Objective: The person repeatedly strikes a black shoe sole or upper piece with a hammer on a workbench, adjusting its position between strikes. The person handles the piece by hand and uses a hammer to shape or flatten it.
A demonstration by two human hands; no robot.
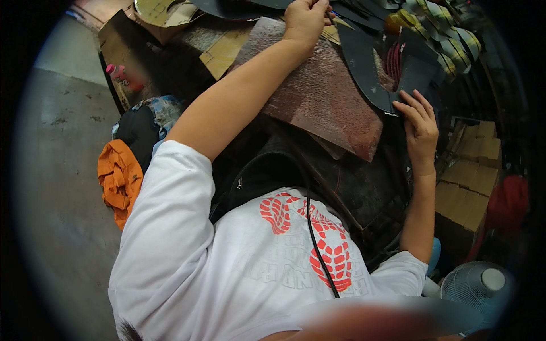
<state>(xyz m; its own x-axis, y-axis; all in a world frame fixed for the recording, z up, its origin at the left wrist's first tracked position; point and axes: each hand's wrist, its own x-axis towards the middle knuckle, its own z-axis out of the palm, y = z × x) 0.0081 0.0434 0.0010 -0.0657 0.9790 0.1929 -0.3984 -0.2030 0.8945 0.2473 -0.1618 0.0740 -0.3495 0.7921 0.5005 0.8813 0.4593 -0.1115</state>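
A dark grey, curved flat piece [359, 62] with a U-shaped outline spans the space between my hands at the top of the view. My left hand [304, 24] reaches far forward, its fingers pinched at the piece's upper left edge; the fingertips are partly hidden. At the piece's lower rounded end, my right hand [421, 120] rests with fingers stretched out, the tips touching its edge. Beneath lies a worn reddish-brown textured board [324, 102]. A dark red coiled bundle [393, 59] shows through the gap in the piece.
Yellow-and-black strips [446, 37] are heaped at the far right. Cardboard boxes [466, 182] and a fan [478, 290] stand to my right. A pink-capped bottle [123, 77] lies at the left, above an orange cloth [119, 176]. A black cord [313, 227] hangs before my shirt.
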